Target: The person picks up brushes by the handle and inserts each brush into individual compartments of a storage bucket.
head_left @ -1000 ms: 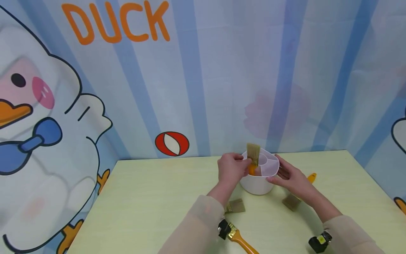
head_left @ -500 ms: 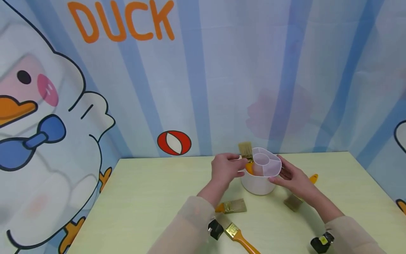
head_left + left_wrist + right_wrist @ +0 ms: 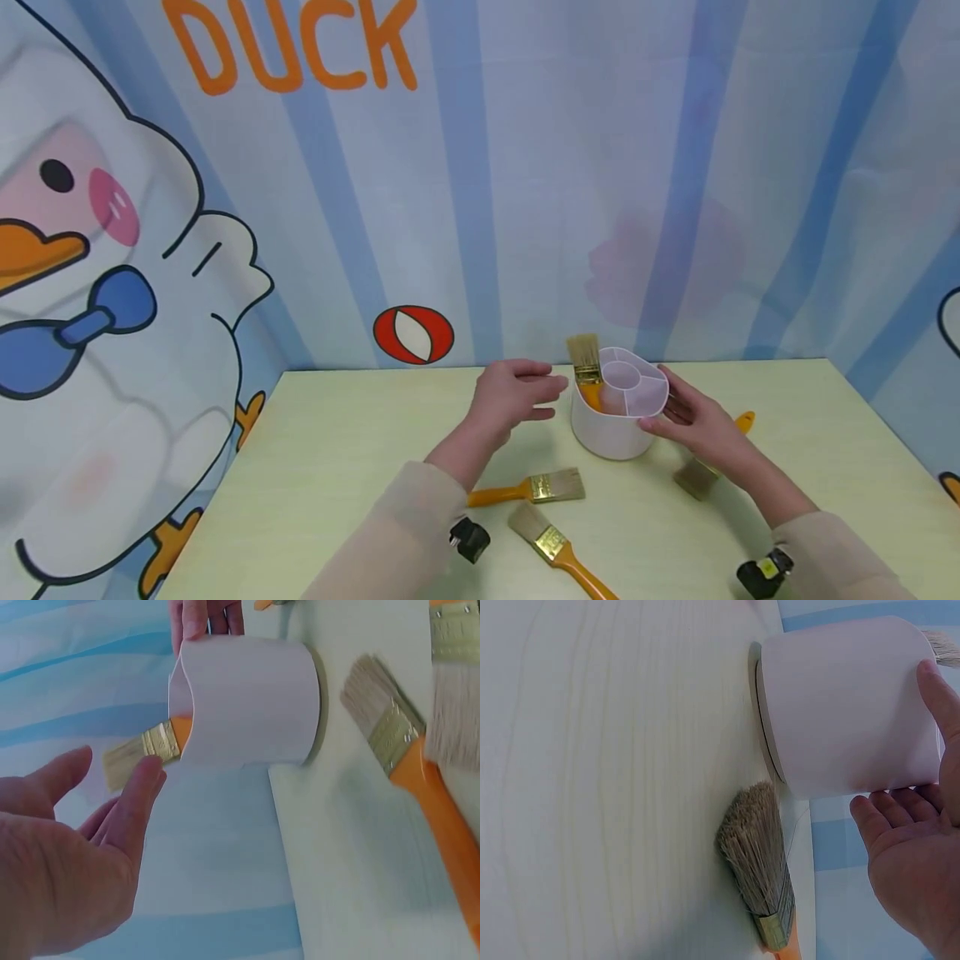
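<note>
White, smooth-walled, compartmented holder [image 3: 611, 437]

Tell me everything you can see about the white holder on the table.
The white holder looks like plastic, with rounded walls, a curved rim and dividers around a round central compartment. It stands upright near the back edge of the table. One brush leans in its left compartment, bristles up; the right hand holds the opposite side, thumb toward the front.

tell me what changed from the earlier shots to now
The left hand let go of the brush, which now leans left in the holder, and drew away to the left. The right hand still grips the holder; the other three brushes lie on the table as before.
</note>
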